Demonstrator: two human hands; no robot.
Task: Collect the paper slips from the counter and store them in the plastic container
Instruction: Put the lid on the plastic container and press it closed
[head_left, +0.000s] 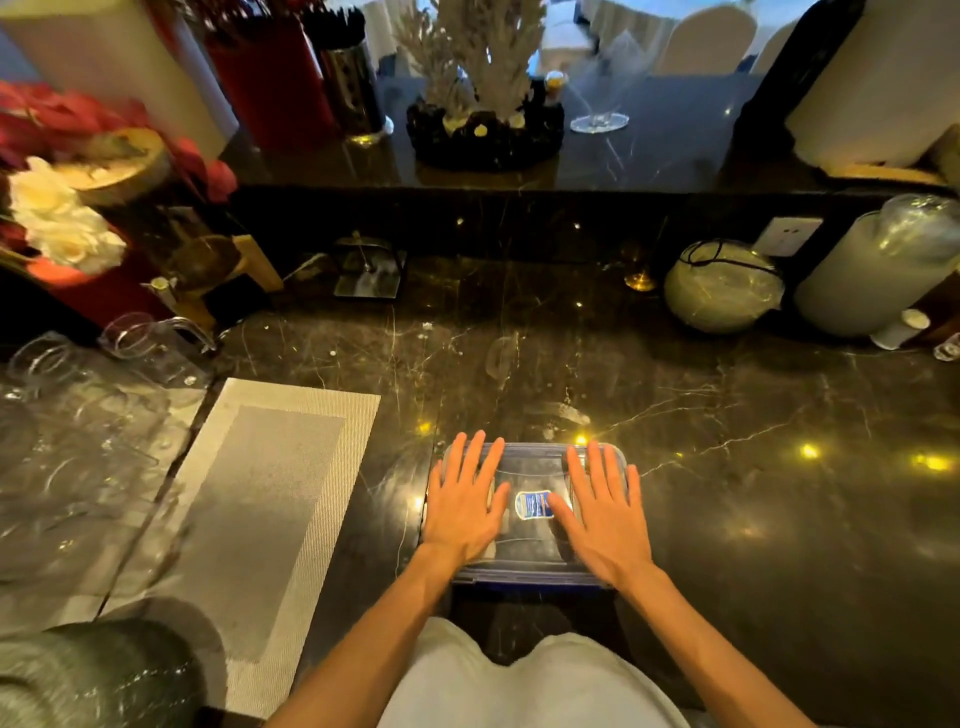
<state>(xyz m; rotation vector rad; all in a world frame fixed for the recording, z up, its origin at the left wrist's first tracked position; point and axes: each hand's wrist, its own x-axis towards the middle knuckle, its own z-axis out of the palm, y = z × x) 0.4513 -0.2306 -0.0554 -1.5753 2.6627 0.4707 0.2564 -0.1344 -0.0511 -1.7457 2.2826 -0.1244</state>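
A clear rectangular plastic container (530, 545) with a transparent lid and a small blue-and-white label (533, 505) at the lid's middle is sitting on the dark, white-veined marble counter (727, 467), close to its near edge and directly in front of the person. Both hands are lying flat on the lid, palms down. The left hand (462, 506) is covering the lid's left part, its fingers (480, 457) stretched out and spread, gripping nothing. The right hand (605, 512) is covering the right part in the same way, its fingers (597, 467) extended and slightly fanned, its thumb touching the label's edge, and also holding nothing. Whether paper slips are lying inside the container cannot be told through the lid and the hands. To the left of the container, a grey woven placemat (260, 514) is lying on the counter, well apart from it. Beyond the placemat, clear glass pitchers (150, 348) are standing at the left edge of the view. At the far right, a round pale-green pot (722, 286) is resting near the back wall.
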